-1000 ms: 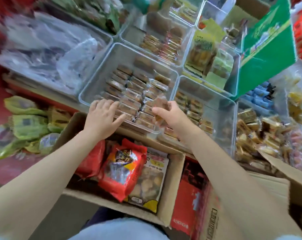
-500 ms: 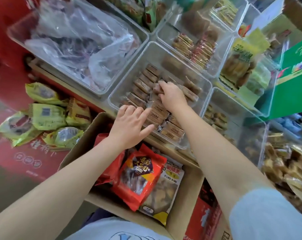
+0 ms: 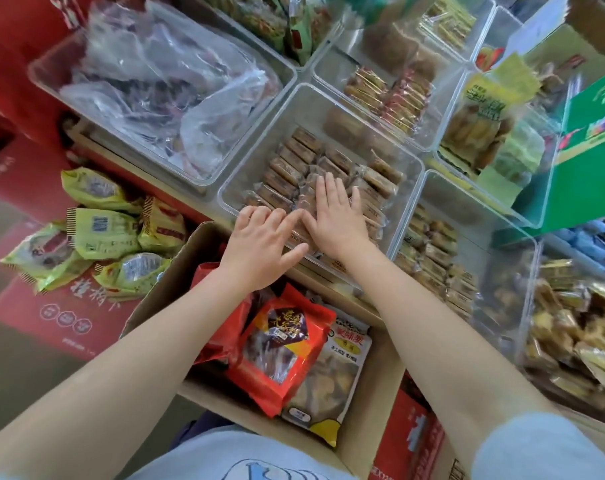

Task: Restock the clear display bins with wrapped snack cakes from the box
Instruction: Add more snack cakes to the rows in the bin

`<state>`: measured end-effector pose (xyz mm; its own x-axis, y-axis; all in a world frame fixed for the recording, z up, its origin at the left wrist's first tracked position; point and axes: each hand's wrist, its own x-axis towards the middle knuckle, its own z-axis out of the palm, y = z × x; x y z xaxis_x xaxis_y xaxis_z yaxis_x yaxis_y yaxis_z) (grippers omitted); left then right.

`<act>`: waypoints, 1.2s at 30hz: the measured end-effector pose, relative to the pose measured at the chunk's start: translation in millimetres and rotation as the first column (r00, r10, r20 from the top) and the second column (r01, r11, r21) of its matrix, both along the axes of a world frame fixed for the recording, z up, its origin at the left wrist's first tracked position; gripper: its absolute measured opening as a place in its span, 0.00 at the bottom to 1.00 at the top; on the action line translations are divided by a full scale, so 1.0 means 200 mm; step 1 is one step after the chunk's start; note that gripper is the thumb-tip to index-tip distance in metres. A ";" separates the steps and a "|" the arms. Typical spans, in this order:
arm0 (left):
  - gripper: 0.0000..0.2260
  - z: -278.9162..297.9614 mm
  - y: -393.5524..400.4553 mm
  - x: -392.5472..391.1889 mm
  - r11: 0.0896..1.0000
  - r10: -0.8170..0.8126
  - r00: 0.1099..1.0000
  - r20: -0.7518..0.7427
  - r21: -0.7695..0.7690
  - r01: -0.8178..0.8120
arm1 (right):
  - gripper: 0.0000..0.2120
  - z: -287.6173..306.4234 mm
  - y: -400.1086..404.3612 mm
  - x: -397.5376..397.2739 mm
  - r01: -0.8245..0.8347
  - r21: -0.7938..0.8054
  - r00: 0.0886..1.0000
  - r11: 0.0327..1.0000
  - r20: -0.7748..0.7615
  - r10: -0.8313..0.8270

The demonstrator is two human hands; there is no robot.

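Observation:
A clear display bin [image 3: 346,109] in the middle holds rows of brown wrapped snack cakes [image 3: 287,168]. My right hand [image 3: 335,216] lies flat, palm down, on the cakes in the bin's near half, fingers spread. My left hand [image 3: 263,247] rests on the bin's near rim beside it, fingers apart, holding nothing. Below my arms stands an open cardboard box [image 3: 166,289] with red snack bags [image 3: 280,344] and a clear bag with a yellow label [image 3: 332,375].
A bin of crumpled clear plastic bags [image 3: 162,81] sits to the left. Other clear bins with wrapped snacks [image 3: 436,254] surround the middle one. Green-yellow packets [image 3: 100,230] lie on a red carton at left. A green box [image 3: 585,157] stands at right.
My right hand has set its cake down in the bin and now presses flat on the rows, drawn back toward the near side. My left hand stays at the bin's rim.

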<state>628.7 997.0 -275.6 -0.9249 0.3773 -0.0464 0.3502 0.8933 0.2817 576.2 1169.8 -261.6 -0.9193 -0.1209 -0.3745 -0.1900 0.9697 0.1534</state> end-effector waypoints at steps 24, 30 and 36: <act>0.42 0.63 1.73 1.71 0.658 -0.517 0.693 0.502 0.751 -0.053 | 0.08 0.90 1.79 2.40 0.539 -0.530 0.645 0.655 -0.241 -0.725; 0.42 0.55 1.77 1.71 0.621 -0.441 0.705 0.555 0.756 -0.207 | 0.09 0.58 1.96 2.46 0.625 -0.338 0.769 0.704 0.113 -0.629; 0.45 0.55 1.80 1.76 0.577 -0.411 0.734 0.541 0.778 -0.250 | 0.13 0.01 2.06 2.35 0.598 -0.079 0.738 0.798 0.444 -0.509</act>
